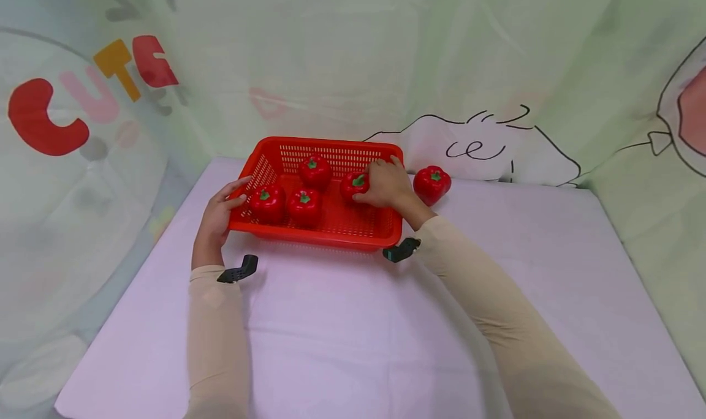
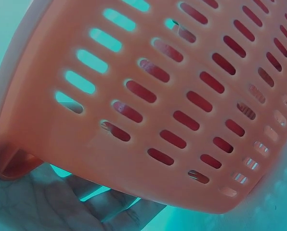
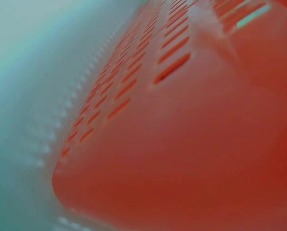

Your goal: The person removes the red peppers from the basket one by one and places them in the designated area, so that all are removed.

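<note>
A red plastic basket (image 1: 353,238) with slotted walls stands at the back of the table. My left hand (image 1: 216,214) grips its left end, the thumb over the rim; in the left wrist view, fingers of that hand (image 2: 110,207) show beneath the rim. Reaching over the right end, my right hand (image 1: 388,183) holds a red bell pepper (image 1: 353,187) inside the basket, thumb at its front. Several more bell peppers (image 1: 305,207) sit in the left half, green stems up. In the right wrist view the basket wall (image 3: 182,159) hides the hand.
Another red bell pepper (image 1: 432,184) lies on the table just right of the basket. A pale cloth covers the table (image 1: 342,321). Behind it hangs a printed curtain (image 1: 331,57), close to the table's back edge.
</note>
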Demonstrator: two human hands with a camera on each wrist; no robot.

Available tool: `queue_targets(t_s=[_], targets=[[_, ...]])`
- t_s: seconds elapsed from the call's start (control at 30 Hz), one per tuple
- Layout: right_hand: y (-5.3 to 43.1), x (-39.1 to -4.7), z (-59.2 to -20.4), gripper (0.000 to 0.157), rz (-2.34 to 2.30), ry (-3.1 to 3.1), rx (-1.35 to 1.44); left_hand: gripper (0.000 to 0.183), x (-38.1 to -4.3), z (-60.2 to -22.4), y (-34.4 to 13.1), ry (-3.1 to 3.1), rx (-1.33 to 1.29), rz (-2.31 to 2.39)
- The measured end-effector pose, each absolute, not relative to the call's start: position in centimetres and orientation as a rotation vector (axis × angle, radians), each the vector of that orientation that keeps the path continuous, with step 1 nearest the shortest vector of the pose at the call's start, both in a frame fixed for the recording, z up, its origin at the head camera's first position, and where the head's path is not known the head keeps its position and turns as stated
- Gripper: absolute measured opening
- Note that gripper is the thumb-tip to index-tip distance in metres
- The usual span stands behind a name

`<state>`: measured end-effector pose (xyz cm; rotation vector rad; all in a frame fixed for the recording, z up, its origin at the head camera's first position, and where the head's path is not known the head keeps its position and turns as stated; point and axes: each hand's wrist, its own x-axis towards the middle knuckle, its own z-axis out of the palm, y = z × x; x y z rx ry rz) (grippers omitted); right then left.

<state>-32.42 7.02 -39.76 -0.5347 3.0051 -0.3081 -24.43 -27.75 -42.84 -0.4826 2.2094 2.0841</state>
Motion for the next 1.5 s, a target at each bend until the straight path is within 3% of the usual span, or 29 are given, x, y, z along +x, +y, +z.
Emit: queue_targets(t_s=[0.37, 0.77, 1.5], targets=[[6.9, -32.5, -39.6, 0.064, -0.43, 3.022, -0.558, 0.041, -24.5, -42.9, -27.9, 2.191, -0.501, 2.128], [7.7, -31.9, -39.8, 0.076, -0.979, 2.977, -0.451, 0.042, -24.1, -42.9, -28.1, 2.177, -0.462, 2.133], [10.9, -27.7, -39.6, 0.075, -1.779, 2.739, -0.34, 0.042, -24.0, -42.5, -27.5, 2.179, -0.468, 2.141]])
